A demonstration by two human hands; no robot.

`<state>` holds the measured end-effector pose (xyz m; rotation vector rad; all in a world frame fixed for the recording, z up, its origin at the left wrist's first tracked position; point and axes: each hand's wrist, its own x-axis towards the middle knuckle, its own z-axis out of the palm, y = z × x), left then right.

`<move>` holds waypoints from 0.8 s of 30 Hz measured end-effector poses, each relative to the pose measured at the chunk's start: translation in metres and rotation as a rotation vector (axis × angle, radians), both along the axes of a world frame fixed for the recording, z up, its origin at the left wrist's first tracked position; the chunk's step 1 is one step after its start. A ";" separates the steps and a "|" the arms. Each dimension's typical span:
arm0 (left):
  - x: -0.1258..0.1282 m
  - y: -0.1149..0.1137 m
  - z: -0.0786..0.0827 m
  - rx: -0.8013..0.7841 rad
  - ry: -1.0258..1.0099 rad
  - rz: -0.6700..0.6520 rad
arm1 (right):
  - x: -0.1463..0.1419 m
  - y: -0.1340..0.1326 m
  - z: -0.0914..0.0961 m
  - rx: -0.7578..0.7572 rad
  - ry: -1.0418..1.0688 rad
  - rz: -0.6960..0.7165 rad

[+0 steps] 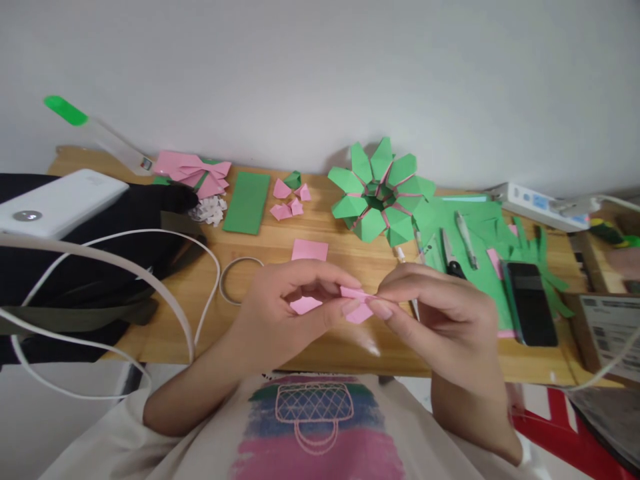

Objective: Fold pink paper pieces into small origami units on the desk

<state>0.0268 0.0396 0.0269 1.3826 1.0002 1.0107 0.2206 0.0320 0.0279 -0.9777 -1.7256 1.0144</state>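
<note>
Both hands meet over the front of the wooden table, pinching one small folded piece of pink paper (357, 312) between them. My left hand (300, 300) grips its left side with thumb and fingers. The thumb and forefinger of my right hand (440, 313) pinch its right end. Beneath the left hand another bit of pink paper (306, 305) shows, partly hidden. Just beyond the hands lies a flat pink paper rectangle (310, 250). Farther back stand a round green paper flower form (381, 193) with pink edges and several small folded pink pieces (287, 210).
Scissors (451, 253) and a clear pen-like tool (467, 240) lie on green paper (487, 287) at right, near a phone (530, 303). A power strip (543, 205) sits behind. White cables (145, 267), a tape ring (235, 280) and a power bank (63, 200) are at left.
</note>
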 end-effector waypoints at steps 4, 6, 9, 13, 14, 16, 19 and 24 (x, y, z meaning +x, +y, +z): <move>0.000 0.001 -0.001 -0.050 -0.010 -0.016 | 0.000 -0.001 0.002 0.046 -0.040 0.001; 0.001 0.002 -0.002 -0.069 -0.016 -0.022 | 0.000 -0.001 0.002 0.070 -0.057 -0.006; 0.001 0.002 -0.001 -0.078 -0.016 -0.034 | 0.000 -0.001 0.003 0.099 -0.075 -0.008; 0.000 0.002 0.000 -0.051 -0.019 -0.053 | -0.001 -0.001 0.004 0.117 -0.096 -0.013; 0.000 0.002 0.000 -0.051 -0.019 -0.054 | -0.001 -0.001 0.004 0.117 -0.100 -0.018; 0.000 0.002 0.000 -0.061 -0.017 -0.056 | -0.001 -0.001 0.004 0.107 -0.103 -0.022; 0.000 0.002 0.000 -0.070 -0.018 -0.066 | 0.000 -0.001 0.003 0.095 -0.096 -0.021; 0.000 0.003 0.000 -0.072 -0.009 -0.055 | 0.000 0.000 0.003 0.113 -0.122 -0.025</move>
